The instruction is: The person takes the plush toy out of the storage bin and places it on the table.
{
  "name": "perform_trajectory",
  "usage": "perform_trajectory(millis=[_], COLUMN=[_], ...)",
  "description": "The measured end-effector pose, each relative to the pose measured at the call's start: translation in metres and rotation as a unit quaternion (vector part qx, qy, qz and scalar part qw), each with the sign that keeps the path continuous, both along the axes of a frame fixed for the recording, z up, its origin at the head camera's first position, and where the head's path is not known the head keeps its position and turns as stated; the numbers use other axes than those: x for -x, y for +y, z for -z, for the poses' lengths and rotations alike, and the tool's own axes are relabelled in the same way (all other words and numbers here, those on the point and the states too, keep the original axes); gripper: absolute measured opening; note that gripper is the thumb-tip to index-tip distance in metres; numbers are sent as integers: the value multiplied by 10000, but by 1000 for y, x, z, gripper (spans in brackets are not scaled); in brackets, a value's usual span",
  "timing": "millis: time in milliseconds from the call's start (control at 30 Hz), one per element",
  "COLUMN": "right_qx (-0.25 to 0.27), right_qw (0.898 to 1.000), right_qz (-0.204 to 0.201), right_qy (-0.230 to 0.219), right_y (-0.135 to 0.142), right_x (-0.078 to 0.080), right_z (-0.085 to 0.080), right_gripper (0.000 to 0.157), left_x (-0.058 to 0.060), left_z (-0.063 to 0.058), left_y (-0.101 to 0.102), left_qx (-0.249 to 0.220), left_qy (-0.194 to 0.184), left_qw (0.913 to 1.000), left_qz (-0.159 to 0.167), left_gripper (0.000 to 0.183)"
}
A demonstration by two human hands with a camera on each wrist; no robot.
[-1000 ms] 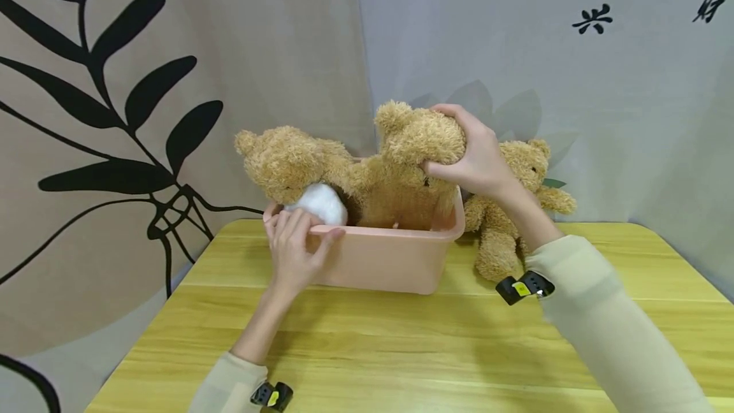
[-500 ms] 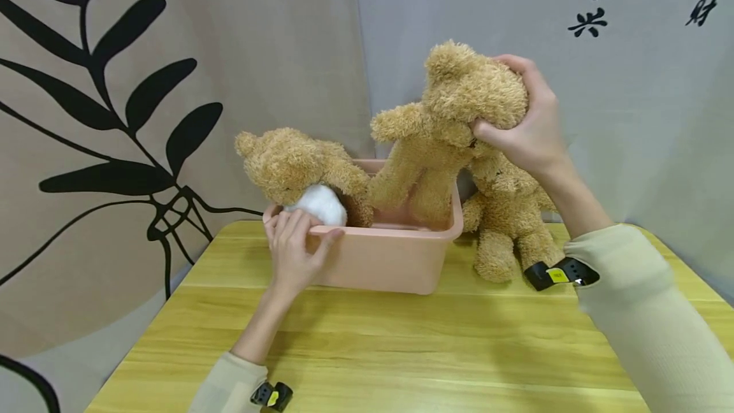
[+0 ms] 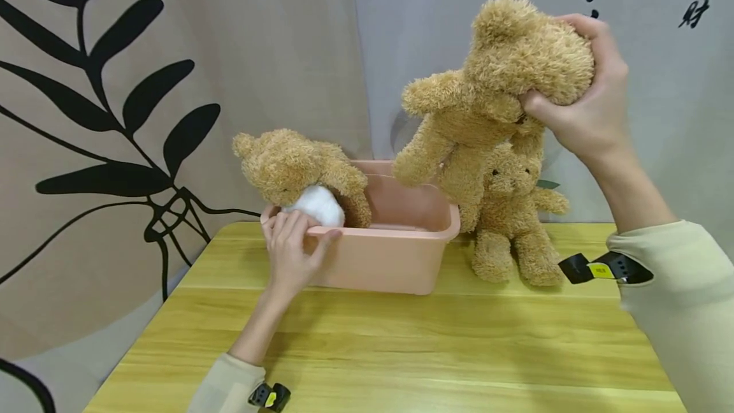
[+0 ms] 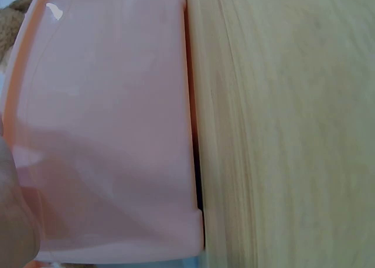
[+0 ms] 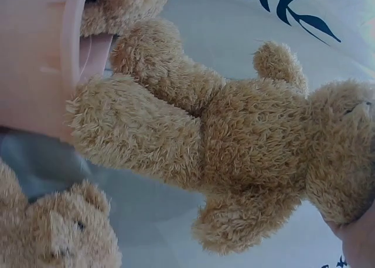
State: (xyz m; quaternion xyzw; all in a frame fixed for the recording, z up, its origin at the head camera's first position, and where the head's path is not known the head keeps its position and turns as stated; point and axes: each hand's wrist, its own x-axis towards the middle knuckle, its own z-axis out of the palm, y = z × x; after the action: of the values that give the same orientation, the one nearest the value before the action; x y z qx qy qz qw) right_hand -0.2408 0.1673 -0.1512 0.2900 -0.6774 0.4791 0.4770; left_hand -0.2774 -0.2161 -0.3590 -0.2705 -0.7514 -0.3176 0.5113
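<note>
My right hand (image 3: 599, 94) grips a tan teddy bear (image 3: 487, 101) by the head and holds it up in the air. Its legs hang over the right end of a pink plastic bin (image 3: 378, 263); the right wrist view shows its body and limbs stretched toward the bin. My left hand (image 3: 292, 250) holds the bin's front rim near the left corner, fingers over the edge and thumb along the outer wall. Inside the bin's left part, a second teddy bear (image 3: 287, 164) leans over the rim, with a white fluffy ball (image 3: 318, 206) below its head, partly behind my left fingers.
A third teddy bear (image 3: 507, 222) sits on the wooden table (image 3: 401, 349) just right of the bin, partly overlapped by the held bear. Behind the table hangs a pale cloth backdrop (image 3: 287, 37) with black leaves and characters.
My right hand has lifted the teddy bear up and to the right, out of the bin. The left hand stays on the rim, and the bin has hardly moved.
</note>
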Motion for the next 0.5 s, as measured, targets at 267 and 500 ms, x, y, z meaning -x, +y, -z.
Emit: perform_trajectory(millis=[267,500], right_qx=[-317,-441], right_qw=[9968,9944], right_qz=[417,679], right_qy=[-610,-679], right_y=[14,32], right_x=[-5,-12], right_z=[5,5], right_gripper=[72,73], left_x=[0,0], left_z=[1,2], left_y=[-2,-3], left_qx=[36,41], left_qy=[-81,-121], left_qw=[10000,9999], left_qz=[-34,-37], left_gripper=[61,61])
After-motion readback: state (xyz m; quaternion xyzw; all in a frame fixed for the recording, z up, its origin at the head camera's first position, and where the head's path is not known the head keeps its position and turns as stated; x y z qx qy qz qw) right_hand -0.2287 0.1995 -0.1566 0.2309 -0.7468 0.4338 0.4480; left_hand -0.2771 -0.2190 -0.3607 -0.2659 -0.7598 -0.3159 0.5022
